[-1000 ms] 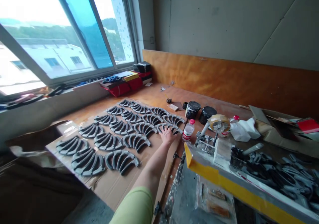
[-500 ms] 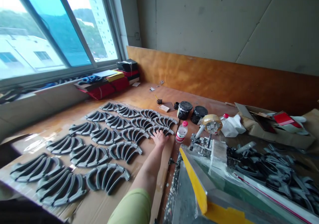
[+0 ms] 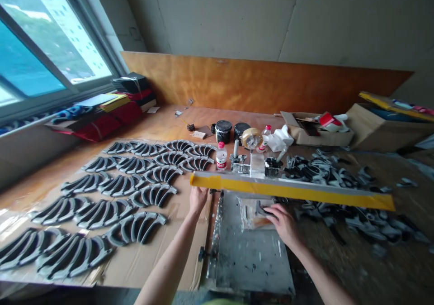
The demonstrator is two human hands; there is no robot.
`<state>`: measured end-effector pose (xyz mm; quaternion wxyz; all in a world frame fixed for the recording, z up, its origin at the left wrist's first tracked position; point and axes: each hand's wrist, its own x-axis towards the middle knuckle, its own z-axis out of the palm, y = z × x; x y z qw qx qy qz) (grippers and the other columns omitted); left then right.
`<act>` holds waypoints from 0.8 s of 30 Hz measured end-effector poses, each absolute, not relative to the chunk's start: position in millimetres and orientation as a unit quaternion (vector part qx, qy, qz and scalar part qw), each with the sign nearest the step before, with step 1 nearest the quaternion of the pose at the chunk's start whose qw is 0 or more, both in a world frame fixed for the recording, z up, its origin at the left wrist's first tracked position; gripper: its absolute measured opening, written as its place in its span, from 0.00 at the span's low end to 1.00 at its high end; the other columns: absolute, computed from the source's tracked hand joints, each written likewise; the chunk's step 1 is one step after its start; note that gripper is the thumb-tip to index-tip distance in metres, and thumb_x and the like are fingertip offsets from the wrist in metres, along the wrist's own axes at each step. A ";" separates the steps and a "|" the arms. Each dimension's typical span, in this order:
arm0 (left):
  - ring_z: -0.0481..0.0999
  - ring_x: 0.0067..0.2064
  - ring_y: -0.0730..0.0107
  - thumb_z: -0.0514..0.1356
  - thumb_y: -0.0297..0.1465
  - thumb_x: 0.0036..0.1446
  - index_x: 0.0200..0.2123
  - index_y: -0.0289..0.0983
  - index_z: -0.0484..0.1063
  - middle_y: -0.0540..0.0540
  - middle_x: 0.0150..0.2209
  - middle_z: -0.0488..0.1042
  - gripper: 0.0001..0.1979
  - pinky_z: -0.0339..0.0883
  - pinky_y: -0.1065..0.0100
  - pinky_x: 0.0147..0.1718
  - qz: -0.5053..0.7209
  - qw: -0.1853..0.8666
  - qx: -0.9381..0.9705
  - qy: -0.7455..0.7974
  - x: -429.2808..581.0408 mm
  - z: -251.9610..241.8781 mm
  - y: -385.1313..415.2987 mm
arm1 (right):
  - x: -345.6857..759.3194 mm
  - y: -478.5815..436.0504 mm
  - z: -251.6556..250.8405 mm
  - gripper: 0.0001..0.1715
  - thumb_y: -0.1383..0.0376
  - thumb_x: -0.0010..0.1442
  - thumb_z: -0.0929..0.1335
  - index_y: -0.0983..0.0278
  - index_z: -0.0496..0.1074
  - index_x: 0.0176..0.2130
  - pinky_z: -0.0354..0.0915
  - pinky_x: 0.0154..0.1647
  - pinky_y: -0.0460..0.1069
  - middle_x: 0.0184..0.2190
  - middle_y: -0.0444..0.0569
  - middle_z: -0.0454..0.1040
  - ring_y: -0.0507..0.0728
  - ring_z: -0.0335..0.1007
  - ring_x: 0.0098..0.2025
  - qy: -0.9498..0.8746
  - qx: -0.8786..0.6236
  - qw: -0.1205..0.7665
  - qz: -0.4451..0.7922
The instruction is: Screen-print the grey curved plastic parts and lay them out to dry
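My left hand (image 3: 198, 199) is at the left end of a screen printing frame (image 3: 291, 191) edged with yellow tape, its fingers partly hidden behind the frame's edge. The frame is raised, seen nearly edge-on above a grey base plate (image 3: 252, 259). Below it, my right hand (image 3: 282, 220) pinches a small dark grey plastic piece (image 3: 261, 207) over a tape-wrapped block (image 3: 249, 219) fixed on the plate. Left of the plate, rows of curved grey plastic pieces (image 3: 105, 210) lie fanned out on cardboard (image 3: 179, 250).
A heap of loose grey pieces (image 3: 322, 169) lies to the right. Behind the frame stand a red-capped bottle (image 3: 221, 156), black tubs (image 3: 224, 132), a tape roll (image 3: 251, 138) and white crumpled tissue (image 3: 280, 138). Cardboard boxes (image 3: 379, 124) are at the back right.
My left hand has left the fanned pieces and come to the frame. My right hand has come into view at the block with a grey piece. The view has turned right.
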<state>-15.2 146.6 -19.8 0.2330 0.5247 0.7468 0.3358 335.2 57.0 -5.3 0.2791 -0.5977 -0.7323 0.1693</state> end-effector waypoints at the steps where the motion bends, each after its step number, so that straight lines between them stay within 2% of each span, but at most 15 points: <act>1: 0.73 0.55 0.55 0.51 0.44 0.62 0.49 0.38 0.72 0.38 0.51 0.76 0.22 0.68 0.58 0.50 0.352 0.246 0.520 0.739 -14.7 -17.4 131.8 | 321.8 61.9 -3.0 0.17 0.65 0.62 0.62 0.59 0.79 0.43 0.68 0.52 0.55 0.42 0.52 0.76 0.59 0.72 0.47 -0.759 -0.569 0.264 0.176; 4: 0.76 0.50 0.59 0.50 0.47 0.62 0.47 0.36 0.73 0.39 0.49 0.77 0.24 0.69 0.61 0.48 0.396 0.277 0.494 0.723 -12.3 -1.6 97.0 | 302.7 66.6 0.3 0.17 0.71 0.61 0.64 0.60 0.78 0.45 0.66 0.51 0.53 0.39 0.50 0.76 0.58 0.69 0.46 -0.817 -0.512 0.208 0.163; 7: 0.77 0.45 0.62 0.56 0.49 0.57 0.46 0.35 0.73 0.40 0.44 0.78 0.25 0.70 0.62 0.46 0.512 0.336 0.419 0.670 -6.0 35.1 81.8 | 304.0 61.8 -1.0 0.17 0.71 0.63 0.64 0.60 0.77 0.46 0.64 0.49 0.53 0.38 0.49 0.75 0.59 0.66 0.46 -0.837 -0.507 0.167 0.120; 9: 0.76 0.39 0.68 0.60 0.49 0.55 0.44 0.36 0.72 0.45 0.37 0.77 0.24 0.71 0.65 0.43 0.593 0.373 0.384 0.602 1.0 70.6 82.0 | 307.5 57.3 -3.0 0.17 0.70 0.64 0.62 0.59 0.76 0.48 0.62 0.50 0.53 0.40 0.50 0.75 0.59 0.65 0.47 -0.842 -0.510 0.147 0.095; 12: 0.68 0.25 0.76 0.58 0.49 0.57 0.33 0.38 0.70 0.53 0.22 0.68 0.19 0.71 0.71 0.32 0.651 0.389 0.408 0.509 13.1 125.2 90.2 | 309.9 53.0 -4.4 0.20 0.70 0.64 0.62 0.59 0.74 0.52 0.61 0.52 0.53 0.44 0.51 0.75 0.59 0.65 0.49 -0.847 -0.511 0.128 0.072; 14: 0.61 0.20 0.77 0.55 0.49 0.59 0.23 0.39 0.65 0.54 0.17 0.62 0.22 0.69 0.72 0.26 0.654 0.387 0.436 0.481 20.2 151.3 95.1 | 308.2 53.5 -3.9 0.20 0.70 0.64 0.63 0.59 0.73 0.54 0.60 0.54 0.54 0.48 0.52 0.75 0.60 0.66 0.51 -0.845 -0.514 0.131 0.062; 17: 0.61 0.19 0.76 0.53 0.48 0.59 0.19 0.39 0.62 0.53 0.16 0.62 0.23 0.68 0.72 0.23 0.634 0.376 0.450 0.505 26.6 167.2 95.6 | 299.9 58.8 -3.1 0.24 0.64 0.65 0.64 0.60 0.67 0.60 0.54 0.62 0.58 0.59 0.53 0.69 0.62 0.60 0.61 -0.857 -0.490 0.147 0.062; 19: 0.63 0.19 0.76 0.53 0.47 0.59 0.22 0.38 0.65 0.52 0.17 0.65 0.21 0.68 0.73 0.22 0.625 0.371 0.437 0.529 27.7 166.3 91.2 | 292.0 62.7 -3.9 0.30 0.59 0.66 0.64 0.60 0.60 0.65 0.49 0.66 0.60 0.64 0.52 0.63 0.62 0.53 0.67 -0.883 -0.443 0.131 0.082; 21: 0.66 0.21 0.74 0.53 0.46 0.59 0.25 0.37 0.68 0.51 0.19 0.67 0.20 0.69 0.72 0.23 0.615 0.379 0.432 0.541 26.4 161.7 83.5 | 286.2 65.0 -5.4 0.32 0.56 0.66 0.65 0.58 0.59 0.66 0.46 0.68 0.62 0.66 0.52 0.61 0.62 0.50 0.69 -0.901 -0.408 0.104 0.105; 24: 0.72 0.26 0.70 0.55 0.48 0.58 0.31 0.36 0.74 0.48 0.23 0.72 0.21 0.70 0.70 0.27 0.598 0.392 0.438 0.544 20.2 153.2 65.6 | 292.4 65.8 -5.7 0.28 0.56 0.64 0.67 0.61 0.67 0.61 0.52 0.65 0.62 0.60 0.54 0.69 0.63 0.60 0.64 -0.867 -0.462 0.126 0.139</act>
